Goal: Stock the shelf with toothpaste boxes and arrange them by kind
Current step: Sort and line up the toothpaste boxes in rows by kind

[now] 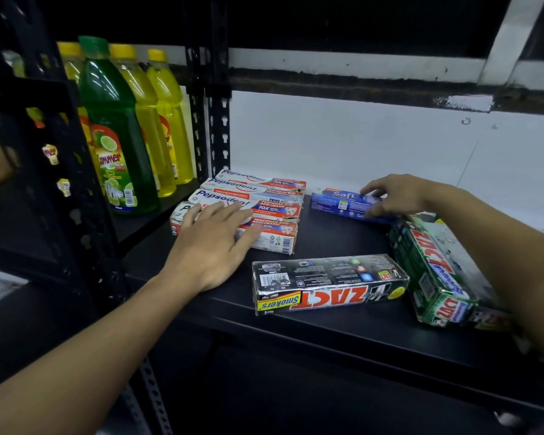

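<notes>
1. Blue Safi box lies at the back of the shelf, one end pinched by the right hand's curled fingers and thumb.
2. Pepsodent boxes sit under the left hand's flat, spread fingers.
3. Nearer than the right fingers, a green Zact box and a black Zact Smokers box lie askew.
4. Risk: the right forearm crosses the green Zact box and may knock it off the front edge.
</notes>
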`<state>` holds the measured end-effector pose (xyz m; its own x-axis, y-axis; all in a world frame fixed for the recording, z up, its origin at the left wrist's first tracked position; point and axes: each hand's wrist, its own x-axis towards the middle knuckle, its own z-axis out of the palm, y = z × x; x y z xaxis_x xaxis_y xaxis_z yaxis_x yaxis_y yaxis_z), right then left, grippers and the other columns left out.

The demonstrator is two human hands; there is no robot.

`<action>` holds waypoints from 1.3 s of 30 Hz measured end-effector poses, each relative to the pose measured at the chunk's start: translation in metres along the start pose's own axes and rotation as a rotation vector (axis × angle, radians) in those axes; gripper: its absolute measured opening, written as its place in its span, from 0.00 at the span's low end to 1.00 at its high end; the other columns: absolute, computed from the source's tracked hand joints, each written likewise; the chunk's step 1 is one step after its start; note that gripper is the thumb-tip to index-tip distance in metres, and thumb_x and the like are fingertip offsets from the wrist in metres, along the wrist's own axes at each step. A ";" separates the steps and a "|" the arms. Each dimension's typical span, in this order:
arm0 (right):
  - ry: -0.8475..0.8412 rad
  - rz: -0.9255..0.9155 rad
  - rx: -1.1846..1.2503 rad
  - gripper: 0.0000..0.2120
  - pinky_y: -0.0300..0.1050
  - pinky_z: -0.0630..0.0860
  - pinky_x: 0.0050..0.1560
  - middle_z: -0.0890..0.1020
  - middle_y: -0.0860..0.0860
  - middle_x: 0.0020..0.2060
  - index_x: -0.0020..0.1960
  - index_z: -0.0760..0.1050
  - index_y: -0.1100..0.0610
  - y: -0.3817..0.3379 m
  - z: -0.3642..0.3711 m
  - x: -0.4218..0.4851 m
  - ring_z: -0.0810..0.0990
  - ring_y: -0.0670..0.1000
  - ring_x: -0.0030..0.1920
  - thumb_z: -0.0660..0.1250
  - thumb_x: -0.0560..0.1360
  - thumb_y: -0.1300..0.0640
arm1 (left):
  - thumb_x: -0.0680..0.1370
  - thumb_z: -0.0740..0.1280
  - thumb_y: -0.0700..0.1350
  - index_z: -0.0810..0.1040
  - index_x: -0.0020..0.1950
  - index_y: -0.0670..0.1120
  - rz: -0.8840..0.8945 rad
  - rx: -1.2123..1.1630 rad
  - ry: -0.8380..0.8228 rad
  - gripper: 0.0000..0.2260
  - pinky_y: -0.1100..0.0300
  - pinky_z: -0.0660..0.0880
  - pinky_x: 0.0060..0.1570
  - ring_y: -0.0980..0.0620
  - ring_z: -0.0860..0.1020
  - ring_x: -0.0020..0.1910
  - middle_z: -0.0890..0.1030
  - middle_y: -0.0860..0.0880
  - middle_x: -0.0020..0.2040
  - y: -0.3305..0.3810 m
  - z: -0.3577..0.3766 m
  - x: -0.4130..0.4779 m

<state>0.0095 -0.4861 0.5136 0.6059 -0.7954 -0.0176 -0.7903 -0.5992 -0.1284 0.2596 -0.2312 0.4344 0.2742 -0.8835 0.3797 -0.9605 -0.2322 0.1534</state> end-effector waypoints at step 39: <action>0.115 0.050 0.041 0.27 0.47 0.69 0.60 0.79 0.54 0.64 0.71 0.72 0.53 0.011 0.009 0.017 0.75 0.57 0.62 0.74 0.73 0.50 | 0.78 0.39 0.70 0.63 0.77 0.59 -0.005 0.001 -0.007 0.33 0.49 0.44 0.77 0.55 0.54 0.78 0.61 0.58 0.79 -0.001 0.000 0.001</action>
<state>0.0117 -0.5055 0.5027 0.5496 -0.8308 0.0881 -0.8133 -0.5562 -0.1711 0.2605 -0.2323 0.4347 0.2782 -0.8852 0.3727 -0.9593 -0.2364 0.1546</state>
